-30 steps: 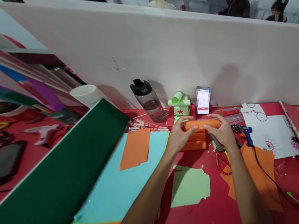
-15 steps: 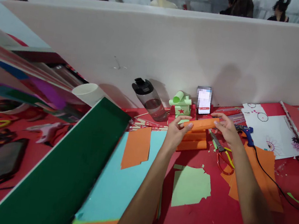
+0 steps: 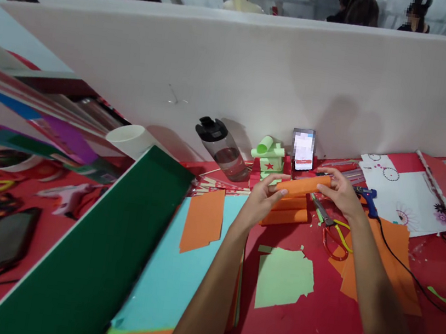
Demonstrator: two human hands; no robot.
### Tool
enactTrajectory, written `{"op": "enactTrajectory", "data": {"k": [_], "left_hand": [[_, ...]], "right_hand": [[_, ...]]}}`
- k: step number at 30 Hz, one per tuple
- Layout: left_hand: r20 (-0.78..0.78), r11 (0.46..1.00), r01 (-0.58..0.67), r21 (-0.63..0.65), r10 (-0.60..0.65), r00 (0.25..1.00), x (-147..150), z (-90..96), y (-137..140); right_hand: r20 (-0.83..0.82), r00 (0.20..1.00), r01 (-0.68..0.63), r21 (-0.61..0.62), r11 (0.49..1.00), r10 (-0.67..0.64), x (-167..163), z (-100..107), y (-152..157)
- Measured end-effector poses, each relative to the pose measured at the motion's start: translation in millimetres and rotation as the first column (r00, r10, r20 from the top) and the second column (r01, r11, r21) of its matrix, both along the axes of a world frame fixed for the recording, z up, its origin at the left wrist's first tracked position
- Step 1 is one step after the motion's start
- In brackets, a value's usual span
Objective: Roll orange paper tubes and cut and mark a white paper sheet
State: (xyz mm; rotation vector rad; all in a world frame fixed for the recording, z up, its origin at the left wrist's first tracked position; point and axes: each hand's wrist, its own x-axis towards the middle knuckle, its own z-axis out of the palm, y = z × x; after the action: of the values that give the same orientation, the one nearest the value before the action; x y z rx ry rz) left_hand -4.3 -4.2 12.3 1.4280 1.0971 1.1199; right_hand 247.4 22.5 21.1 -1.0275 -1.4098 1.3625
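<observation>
Between my two hands I hold a rolled orange paper tube [image 3: 304,186] near its ends. My left hand [image 3: 262,199] grips the left end, thumb in front. My right hand [image 3: 339,192] pinches the right end. Just below the tube, other orange paper rolls [image 3: 286,217] lie on the red table. Behind my left hand stands a light green paper model [image 3: 270,158] with a red star. Scissors [image 3: 332,229] with red and yellow handles lie below my right hand, and a blue glue gun [image 3: 368,197] is to its right.
A green board [image 3: 100,244] slants at left beside blue paper [image 3: 177,282]. Behind stand a water bottle [image 3: 225,153] and a lit phone [image 3: 303,150] near a white partition [image 3: 179,61]. Green paper [image 3: 285,282] and orange sheets [image 3: 391,268] lie in front, with a black cord [image 3: 399,269] at right.
Both hands have shifted slightly to the right with the orange tube still between them. The other things look unmoved.
</observation>
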Motion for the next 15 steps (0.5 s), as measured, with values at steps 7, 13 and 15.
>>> {"op": "enactTrajectory", "data": {"k": [7,13,15], "left_hand": [[-0.177,0.997,-0.079,-0.003,0.077,0.981,-25.7,8.7,2.0],[-0.366,0.945,0.039,-0.326,-0.164,0.916,-58.4,26.2,-11.9],[-0.365,0.897,0.086,-0.433,-0.262,0.893,-63.1,28.9,-15.8]], "right_hand": [[0.212,0.965,-0.154,-0.009,0.988,0.152,-1.3,5.8,-3.0],[0.556,0.771,-0.327,-0.074,0.942,0.311,-3.0,14.1,-8.8],[0.670,0.631,-0.412,-0.138,0.901,0.391,-5.6,19.0,-10.8]]}}
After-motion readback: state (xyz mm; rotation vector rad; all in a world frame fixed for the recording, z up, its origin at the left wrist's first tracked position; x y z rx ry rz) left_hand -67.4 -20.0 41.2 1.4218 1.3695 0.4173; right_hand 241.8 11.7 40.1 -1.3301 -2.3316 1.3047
